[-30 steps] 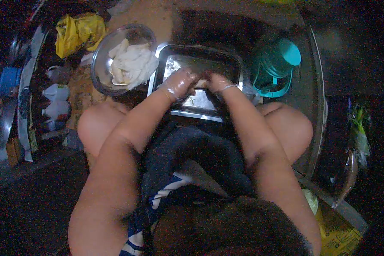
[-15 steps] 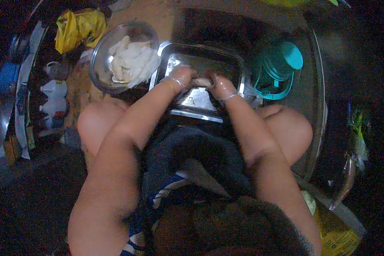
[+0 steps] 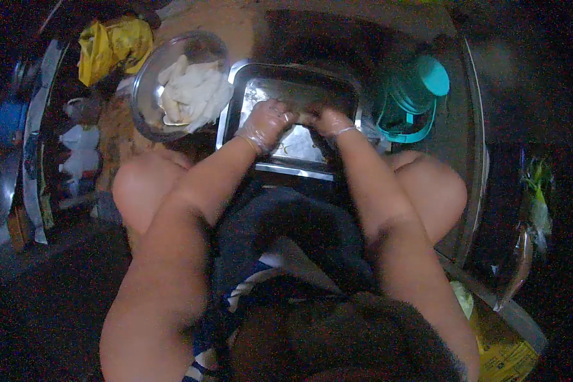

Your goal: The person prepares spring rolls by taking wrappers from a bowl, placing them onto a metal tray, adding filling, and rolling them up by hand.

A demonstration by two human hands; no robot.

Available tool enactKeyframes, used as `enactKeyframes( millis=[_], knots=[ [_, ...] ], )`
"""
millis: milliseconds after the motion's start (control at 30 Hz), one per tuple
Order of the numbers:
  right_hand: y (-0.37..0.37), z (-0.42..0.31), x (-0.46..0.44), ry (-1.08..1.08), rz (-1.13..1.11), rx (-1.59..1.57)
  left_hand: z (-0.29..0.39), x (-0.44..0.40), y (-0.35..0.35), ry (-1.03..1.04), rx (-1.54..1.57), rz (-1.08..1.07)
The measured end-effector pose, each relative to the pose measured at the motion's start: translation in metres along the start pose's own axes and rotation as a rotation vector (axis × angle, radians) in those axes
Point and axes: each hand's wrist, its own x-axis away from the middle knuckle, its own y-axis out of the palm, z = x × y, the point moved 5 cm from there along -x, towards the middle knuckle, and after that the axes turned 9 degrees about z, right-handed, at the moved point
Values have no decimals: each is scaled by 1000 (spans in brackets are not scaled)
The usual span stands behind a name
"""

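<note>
Both hands wear clear plastic gloves and work above a shiny rectangular metal tray. My left hand is closed on one end of a short, pale, elongated piece. The piece's other end is in the closed fingers of my right hand. What kind of piece it is I cannot make out, since the fingers cover most of it. Beneath the hands, a few small brownish bits lie on the tray's bottom. Left of the tray, a round bowl holds pale pieces and a white, crumpled mass.
A teal bucket with its handle down stands right of the tray. At the upper left lies a yellow bag. White bottle-like containers are farther left. Green leaves and another yellow bag are at the right.
My left hand has shifted slightly and turned so more of its back and knuckles show. Less of the pale piece is visible between the hands. The camera view has moved a little.
</note>
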Motion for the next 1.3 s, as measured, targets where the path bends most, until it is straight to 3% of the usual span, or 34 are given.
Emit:
enactKeyframes(
  millis=[67, 100, 367, 400, 500, 600, 700, 900, 1000, 1167, 1300],
  knots=[
    [-2, -1, 6, 15, 29, 36, -4, 0, 7, -60, 77, -23],
    [-4, -9, 10, -22, 31, 77, -7, -2, 9, -125, 67, -142],
    [28, 15, -4, -247, 143, 109, -21, 7, 35, -234, 166, -92],
    [20, 2, 2, -220, 109, 132, -19, 5, 35, -233, 218, -108],
    [4, -20, 15, -146, 24, 179, 2, 1, 6, -153, -24, 14],
    [6, -17, 14, -127, 19, 182, 3, -3, 3, -279, -102, -134],
    [12, -10, 9, -191, 80, 169, -5, 7, 16, -314, -66, -14],
    [4, -19, 14, -150, 13, 203, -16, 15, 34, -416, -33, -152],
    [3, -23, 13, -127, -13, 186, -11, 6, 23, -320, -143, -230],
    [0, -25, 15, -68, -11, 198, -11, -8, -2, -322, -207, -182],
    [-27, -52, 4, -259, 205, 77, -18, -13, -4, -271, -93, -38]
  ],
)
